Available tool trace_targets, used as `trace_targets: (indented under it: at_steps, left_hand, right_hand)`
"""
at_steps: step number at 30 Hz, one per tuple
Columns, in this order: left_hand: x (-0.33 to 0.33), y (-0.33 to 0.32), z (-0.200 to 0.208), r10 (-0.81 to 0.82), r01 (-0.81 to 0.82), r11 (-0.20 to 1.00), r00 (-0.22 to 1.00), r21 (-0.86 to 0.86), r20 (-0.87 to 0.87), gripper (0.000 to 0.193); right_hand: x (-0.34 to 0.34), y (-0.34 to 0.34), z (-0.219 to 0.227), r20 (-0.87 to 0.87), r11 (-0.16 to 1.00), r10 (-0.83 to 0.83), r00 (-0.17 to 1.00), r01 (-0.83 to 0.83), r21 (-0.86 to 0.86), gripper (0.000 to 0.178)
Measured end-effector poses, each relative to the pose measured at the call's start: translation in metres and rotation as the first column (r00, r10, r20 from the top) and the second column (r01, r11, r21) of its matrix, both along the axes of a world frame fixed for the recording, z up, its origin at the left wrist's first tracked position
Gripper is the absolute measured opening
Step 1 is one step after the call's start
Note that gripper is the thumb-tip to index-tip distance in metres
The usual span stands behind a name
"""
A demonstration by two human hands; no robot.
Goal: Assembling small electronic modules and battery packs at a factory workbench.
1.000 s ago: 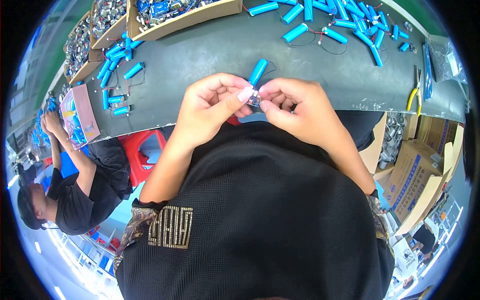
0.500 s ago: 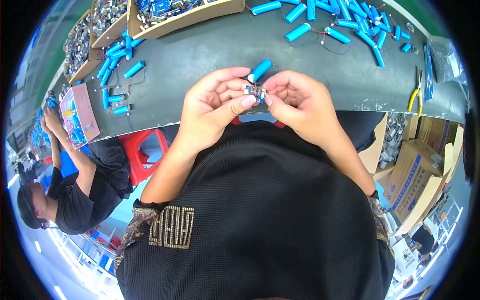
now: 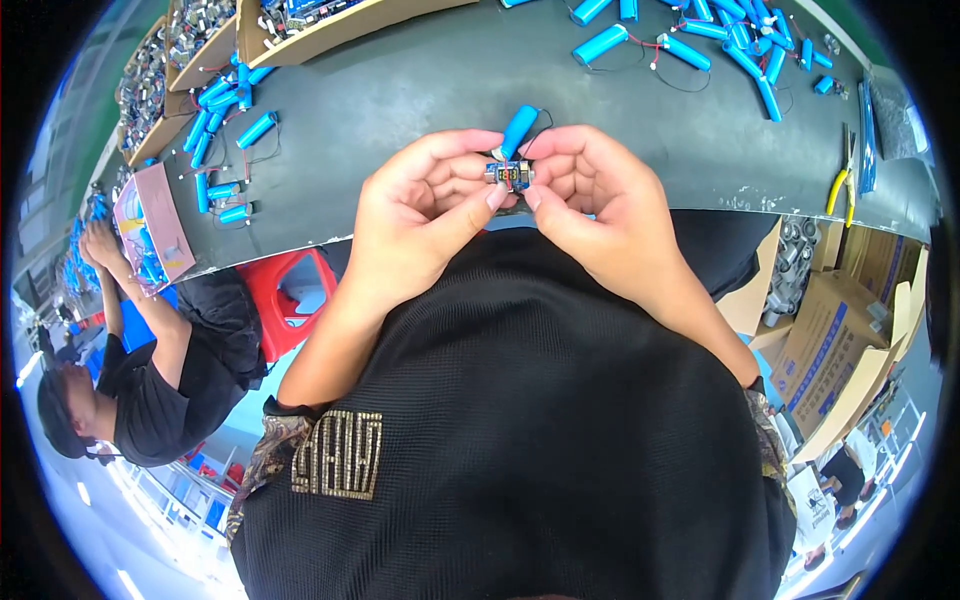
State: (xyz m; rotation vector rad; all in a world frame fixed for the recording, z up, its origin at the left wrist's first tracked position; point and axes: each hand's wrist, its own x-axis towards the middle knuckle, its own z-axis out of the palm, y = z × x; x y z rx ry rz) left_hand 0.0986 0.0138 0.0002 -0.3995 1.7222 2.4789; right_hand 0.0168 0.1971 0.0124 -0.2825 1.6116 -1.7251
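Between my two hands is a small blue circuit board (image 3: 511, 176) with a little display on its face that shows yellowish digits. My left hand (image 3: 425, 205) pinches the board's left side, thumb on the near edge. On its right side, the fingertips of my right hand (image 3: 605, 200) close on the board's end. Just beyond the board, a blue cylindrical battery cell (image 3: 519, 130) lies tilted between my index fingers, its thin red and black wires running to the board. Exactly where the wire plug sits is partly hidden by fingers.
Loose blue wired cells (image 3: 600, 45) lie at the far right, with more cells (image 3: 257, 130) at left. Cardboard trays of boards (image 3: 300, 30) stand far left, near a pink box (image 3: 165, 225). Yellow-handled pliers (image 3: 843, 190) rest at right. A co-worker (image 3: 150, 390) sits at left.
The board has turned to lie flatter, its display now facing up with lit digits visible. The cell has tilted slightly with it. Both hands keep their hold; the view has shifted a little.
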Motion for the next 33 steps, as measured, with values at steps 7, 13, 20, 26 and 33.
trace_targets:
  at_steps: [7,13,20,26,33]
  left_hand:
    - [0.002,0.008,0.000,-0.010,0.003,0.994,0.998,-0.106,-0.063,0.040]
    - [0.003,0.011,-0.004,-0.017,0.003,0.986,0.996,-0.168,-0.084,0.042]
    - [0.000,0.006,0.004,-0.123,0.091,0.930,0.990,-0.356,-0.070,0.054]
    - [0.000,-0.001,-0.001,-0.165,0.126,0.903,0.984,-0.411,-0.062,0.052]
    - [0.001,-0.001,-0.005,-0.141,0.106,0.954,0.984,-0.282,-0.109,0.051]
  right_hand:
    - [-0.004,0.003,0.001,-0.004,0.986,0.089,0.996,-0.087,0.140,0.019]
    - [-0.004,0.002,0.001,-0.021,0.985,0.098,0.995,-0.094,0.145,0.017]
    - [-0.002,0.001,-0.001,-0.107,0.982,0.102,0.989,-0.083,0.172,0.018]
    - [-0.002,0.001,-0.002,-0.098,0.983,0.110,0.989,-0.093,0.160,0.019]
    - [-0.005,0.001,0.000,-0.060,0.977,0.133,0.989,-0.121,0.173,0.021]
